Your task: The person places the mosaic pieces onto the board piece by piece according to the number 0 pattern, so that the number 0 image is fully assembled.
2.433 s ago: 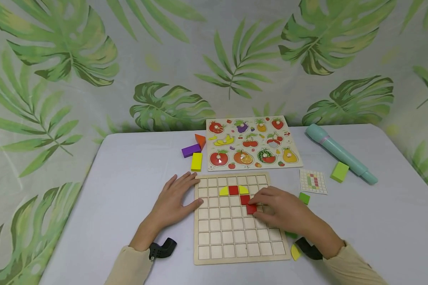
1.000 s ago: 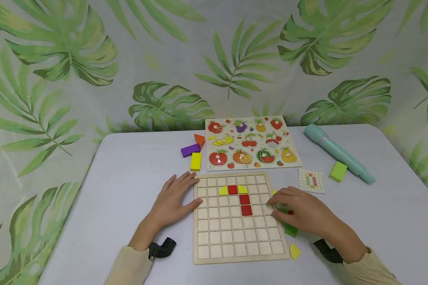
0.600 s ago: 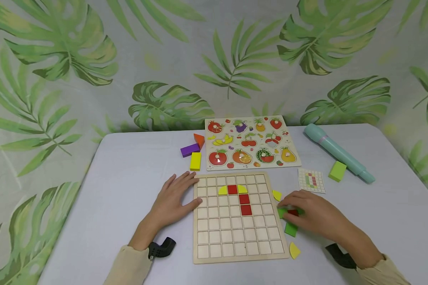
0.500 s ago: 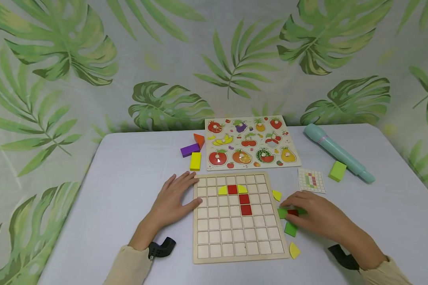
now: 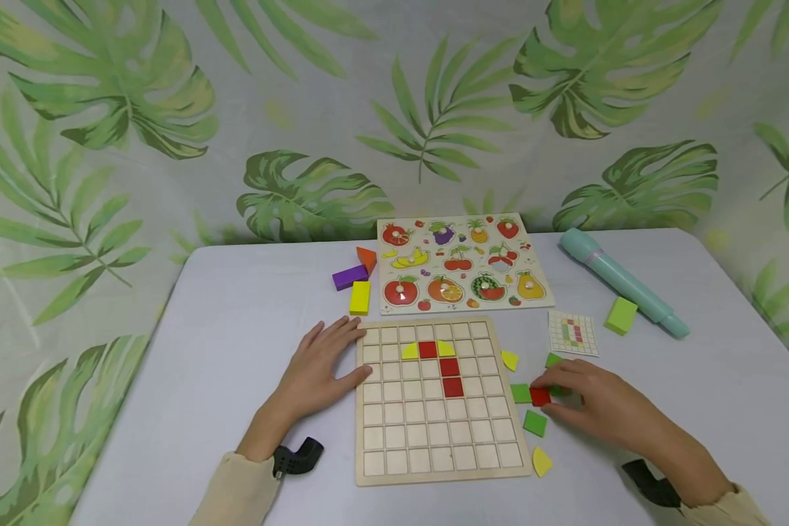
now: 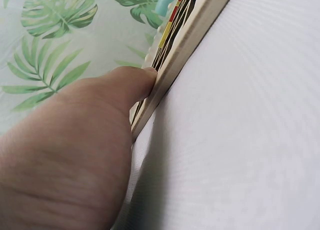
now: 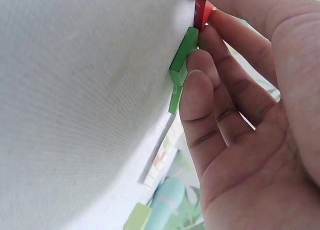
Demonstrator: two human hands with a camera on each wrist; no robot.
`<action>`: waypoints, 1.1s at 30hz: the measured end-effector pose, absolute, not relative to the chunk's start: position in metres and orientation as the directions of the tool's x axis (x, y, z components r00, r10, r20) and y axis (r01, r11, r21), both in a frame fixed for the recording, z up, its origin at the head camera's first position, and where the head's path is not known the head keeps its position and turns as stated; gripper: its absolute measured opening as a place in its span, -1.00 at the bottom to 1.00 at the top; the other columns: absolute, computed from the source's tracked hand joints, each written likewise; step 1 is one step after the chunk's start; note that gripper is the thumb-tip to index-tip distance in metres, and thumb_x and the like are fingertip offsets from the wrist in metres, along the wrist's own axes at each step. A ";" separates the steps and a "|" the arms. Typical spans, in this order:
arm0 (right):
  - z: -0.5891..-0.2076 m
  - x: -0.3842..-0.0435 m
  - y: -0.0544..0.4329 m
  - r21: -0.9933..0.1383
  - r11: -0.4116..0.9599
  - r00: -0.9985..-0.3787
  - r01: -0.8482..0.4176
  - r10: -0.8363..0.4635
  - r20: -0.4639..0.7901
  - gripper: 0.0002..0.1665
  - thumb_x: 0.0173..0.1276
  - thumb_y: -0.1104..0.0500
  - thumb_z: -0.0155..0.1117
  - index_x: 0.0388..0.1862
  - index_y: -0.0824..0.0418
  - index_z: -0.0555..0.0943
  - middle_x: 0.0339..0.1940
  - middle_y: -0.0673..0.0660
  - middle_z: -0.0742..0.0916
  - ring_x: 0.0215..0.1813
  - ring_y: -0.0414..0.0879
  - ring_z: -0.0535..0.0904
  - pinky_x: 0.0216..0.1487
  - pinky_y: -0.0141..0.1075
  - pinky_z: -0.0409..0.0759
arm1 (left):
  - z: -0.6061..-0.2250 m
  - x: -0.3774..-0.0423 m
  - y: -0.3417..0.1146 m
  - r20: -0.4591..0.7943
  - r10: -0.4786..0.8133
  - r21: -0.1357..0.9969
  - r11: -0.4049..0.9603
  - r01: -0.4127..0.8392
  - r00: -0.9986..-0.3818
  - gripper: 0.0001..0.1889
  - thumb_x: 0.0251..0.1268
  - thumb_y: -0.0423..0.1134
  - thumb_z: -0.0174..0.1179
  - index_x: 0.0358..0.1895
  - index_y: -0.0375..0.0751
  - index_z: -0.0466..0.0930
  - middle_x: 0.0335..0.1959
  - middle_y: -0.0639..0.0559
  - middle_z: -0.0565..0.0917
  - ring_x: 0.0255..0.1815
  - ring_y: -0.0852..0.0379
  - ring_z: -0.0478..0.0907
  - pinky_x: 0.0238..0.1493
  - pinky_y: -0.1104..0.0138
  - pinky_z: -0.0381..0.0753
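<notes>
A wooden grid board [image 5: 443, 473] lies on the table, bearing red square tiles [image 5: 452, 387] and yellow quarter-round tiles [image 5: 410, 351] in its upper cells. My left hand [image 5: 318, 369] rests spread at the board's left edge; in the left wrist view its thumb [image 6: 135, 82] touches the rim. Right of the board, my right hand [image 5: 595, 398] pinches a loose red square tile [image 5: 540, 397] between thumb and finger. Around it lie green square tiles [image 5: 520, 394], one partly under the fingers. The right wrist view shows the red tile [image 7: 201, 12] at the fingertips beside a green tile [image 7: 185, 57].
A fruit knob puzzle [image 5: 463, 267] stands behind the board. Nearby are purple [image 5: 350, 277], yellow [image 5: 360, 298] and orange [image 5: 366, 259] blocks. A pattern card [image 5: 573, 333], a lime block [image 5: 621, 316] and a teal stick-shaped object [image 5: 621, 281] lie at right, with loose yellow tiles [image 5: 542, 462] by the board.
My right hand has let go of a red tile on the board, moved right to the loose tiles and taken hold of another red tile. The left hand has stayed put.
</notes>
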State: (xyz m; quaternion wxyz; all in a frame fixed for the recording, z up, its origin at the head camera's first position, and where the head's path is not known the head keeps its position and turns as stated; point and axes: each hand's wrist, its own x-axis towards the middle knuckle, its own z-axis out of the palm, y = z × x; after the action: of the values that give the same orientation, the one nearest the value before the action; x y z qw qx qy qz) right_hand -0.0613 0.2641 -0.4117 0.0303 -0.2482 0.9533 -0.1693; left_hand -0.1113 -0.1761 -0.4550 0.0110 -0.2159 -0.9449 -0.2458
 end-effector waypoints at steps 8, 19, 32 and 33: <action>-0.413 -0.062 0.264 -0.362 0.794 -0.863 -0.489 -0.501 0.067 -0.66 0.20 0.13 0.60 -0.05 -0.13 0.75 -0.10 -0.28 0.70 -0.20 -0.39 0.51 -0.23 -0.38 0.61 | -0.455 -0.111 -0.176 0.120 0.402 0.463 0.786 0.409 -0.908 -0.31 0.35 0.18 0.28 0.46 -0.04 0.47 0.58 0.04 0.37 0.66 0.01 0.16 0.69 -0.03 -0.06; -0.410 -0.063 0.253 -0.413 0.761 -0.859 -0.501 -0.496 0.128 -0.66 0.22 0.11 0.60 -0.04 -0.14 0.76 -0.15 -0.35 0.66 -0.21 -0.39 0.50 -0.23 -0.41 0.61 | -0.456 -0.112 -0.176 0.116 0.400 0.458 0.791 0.406 -0.909 -0.31 0.37 0.20 0.25 0.47 -0.02 0.45 0.59 0.05 0.36 0.66 0.01 0.14 0.69 -0.02 -0.07; -0.406 -0.067 0.210 -0.445 0.732 -0.828 -0.515 -0.559 0.039 -0.67 0.31 0.00 0.52 0.05 -0.17 0.73 -0.02 -0.32 0.67 0.02 -0.32 0.58 0.01 -0.29 0.71 | -0.456 -0.112 -0.177 0.106 0.399 0.453 0.796 0.401 -0.911 -0.32 0.38 0.20 0.24 0.47 -0.02 0.46 0.58 0.06 0.36 0.66 0.04 0.14 0.69 0.00 -0.08; -0.406 -0.067 0.207 -0.449 0.725 -0.822 -0.522 -0.568 0.038 -0.67 0.32 0.00 0.52 0.05 -0.17 0.73 -0.02 -0.32 0.67 0.03 -0.31 0.58 0.02 -0.28 0.71 | -0.456 -0.112 -0.177 0.104 0.398 0.453 0.797 0.400 -0.911 -0.32 0.38 0.20 0.24 0.47 -0.02 0.46 0.59 0.06 0.36 0.66 0.04 0.14 0.70 0.00 -0.08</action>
State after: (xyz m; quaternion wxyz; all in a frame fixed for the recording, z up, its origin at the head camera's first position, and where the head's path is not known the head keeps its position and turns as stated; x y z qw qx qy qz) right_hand -0.0670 0.2072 -0.4060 0.0509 -0.2937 0.9274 -0.2260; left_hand -0.1117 -0.1770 -0.4560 0.0018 -0.2105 -0.9478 -0.2394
